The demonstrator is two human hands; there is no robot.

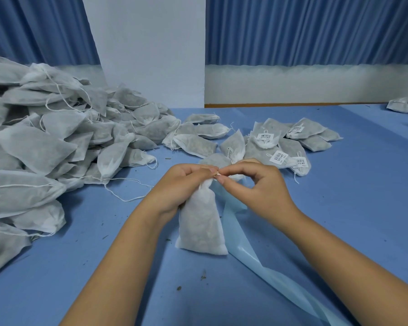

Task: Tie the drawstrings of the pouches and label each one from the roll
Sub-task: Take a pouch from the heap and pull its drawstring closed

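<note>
Blue cloth covers the surface [339,208] before us, with blue curtains [316,29] and a white pillar [146,48] behind.

At centre frame, the left hand [181,184] curls its grip round the gathered neck of a white pouch [201,224]. The right hand [252,184] pinches narrowly at the same neck, so the fingertips of both hands meet. We cannot make out the drawstring there; it is too thin. The pouch stands nearly upright, and its bottom edge seems to rest on the surface.

We judge the pouch light and soft: thin, slightly see-through fabric over loose dried filling. The bunched neck looks like the surest place to hold it, and the fine string could slip from the fingers.

A pale blue glossy strip [252,260] runs from beside the pouch to the lower right, probably label backing.

Just above the hands lie labelled pouches [290,147] bearing white stickers [278,157] with barcodes and dark print too small to read.

Across the left of the frame rises a large heap [45,142] of pouches with loose strings, no stickers visible.
</note>
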